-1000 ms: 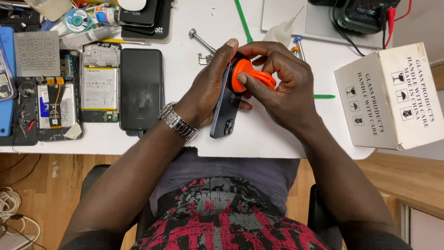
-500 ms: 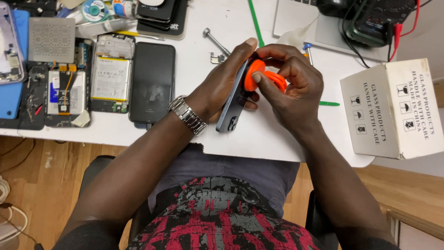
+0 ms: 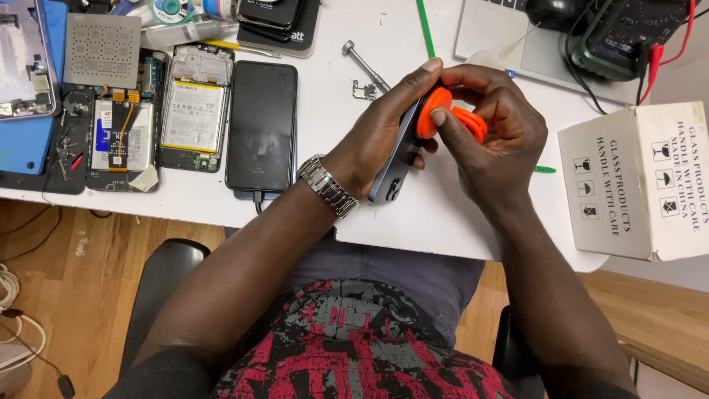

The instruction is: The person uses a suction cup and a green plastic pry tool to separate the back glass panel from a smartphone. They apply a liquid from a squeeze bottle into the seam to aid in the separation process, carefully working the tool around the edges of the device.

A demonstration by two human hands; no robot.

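Observation:
My left hand (image 3: 380, 133) grips a dark blue phone (image 3: 391, 170) on edge above the white table (image 3: 428, 214), its camera end toward me. My right hand (image 3: 491, 140) is wrapped around an orange suction-cup tool (image 3: 450, 118) whose cup presses against the phone's face. My fingers hide most of the phone. A metal watch (image 3: 327, 185) sits on my left wrist.
To the left lie a black phone (image 3: 262, 125), two opened phones showing batteries (image 3: 193, 107), a stencil plate (image 3: 102, 50) and a blue mat (image 3: 22, 140). A white cardboard box (image 3: 639, 185) stands at right. A laptop (image 3: 509, 37), a multimeter (image 3: 628, 33) and a screwdriver (image 3: 365, 65) lie behind.
Both hands and the phone keep the same grip; the view has shifted slightly, and my right fingers have curled tighter around the orange tool.

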